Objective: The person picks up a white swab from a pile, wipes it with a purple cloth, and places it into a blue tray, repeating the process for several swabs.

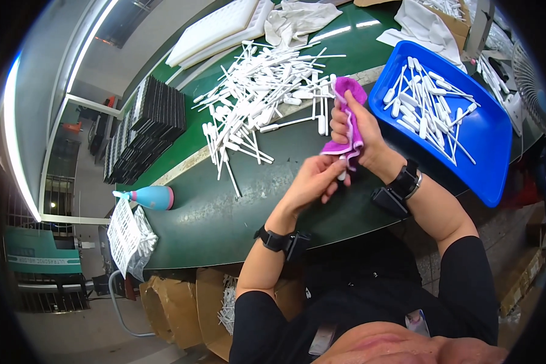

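Observation:
My right hand (367,136) is closed around a purple cloth (353,91) with a pale edge, held above the front part of the green table. Just below it, my left hand (312,180) pinches a white stick with a thicker end (343,176) at the cloth's lower edge. Most of that stick is hidden by the cloth and fingers. Beyond my hands lies a loose pile of white sticks with thick oblong heads (267,82). On the right, a blue tray (488,145) holds several more such sticks.
Stacked black trays (155,112) stand left of the pile, with a blue-and-pink bottle (155,197) nearer. A bag of white pieces (144,236) sits at the left edge. White foam slabs (215,30) and a white cloth (297,21) lie at the back. Cardboard boxes (173,306) stand below.

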Demonstrator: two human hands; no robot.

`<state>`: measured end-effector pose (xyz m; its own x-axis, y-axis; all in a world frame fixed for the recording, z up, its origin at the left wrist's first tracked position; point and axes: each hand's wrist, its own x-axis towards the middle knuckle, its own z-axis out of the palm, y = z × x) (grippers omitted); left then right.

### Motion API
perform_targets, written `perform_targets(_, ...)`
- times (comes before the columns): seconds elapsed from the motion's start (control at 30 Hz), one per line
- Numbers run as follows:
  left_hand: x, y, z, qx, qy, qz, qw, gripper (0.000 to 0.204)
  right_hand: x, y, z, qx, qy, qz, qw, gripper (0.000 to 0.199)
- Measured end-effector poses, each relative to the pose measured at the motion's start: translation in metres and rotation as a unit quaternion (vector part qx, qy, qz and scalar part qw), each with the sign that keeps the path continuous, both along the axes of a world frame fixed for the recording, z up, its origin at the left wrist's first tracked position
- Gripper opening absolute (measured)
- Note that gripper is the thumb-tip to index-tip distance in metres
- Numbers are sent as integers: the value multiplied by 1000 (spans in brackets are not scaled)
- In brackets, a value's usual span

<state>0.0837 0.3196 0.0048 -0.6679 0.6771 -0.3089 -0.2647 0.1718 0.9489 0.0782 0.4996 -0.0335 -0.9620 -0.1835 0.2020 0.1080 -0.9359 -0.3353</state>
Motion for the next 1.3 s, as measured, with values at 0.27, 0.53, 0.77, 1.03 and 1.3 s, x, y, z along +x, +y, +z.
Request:
perform_targets(0.27, 9, 9, -15, -152, 299, 3, 942, 22, -1, -20, 16, 183, -249, -298, 903, 36)
perform_targets(0.53, -4, -12, -11, -224, 551, 57, 802, 24, 8, -61, 14, 316, -137, -248, 906, 39)
perform_targets(0.77, -10, -19, 18, -2, 431, 64, 900, 20, 21, -40, 34, 362, -88, -52, 926, 42)
perform_targets(1.03, -32, -38, 20, 122, 169, 276, 938, 20, 20, -58, 32, 440, -6, 65, 896, 40)
perform_targets(1.3, 2, -25, 25, 67, 533, 237, 810, 12, 16, -35, 22, 335, -179, 49, 924, 38)
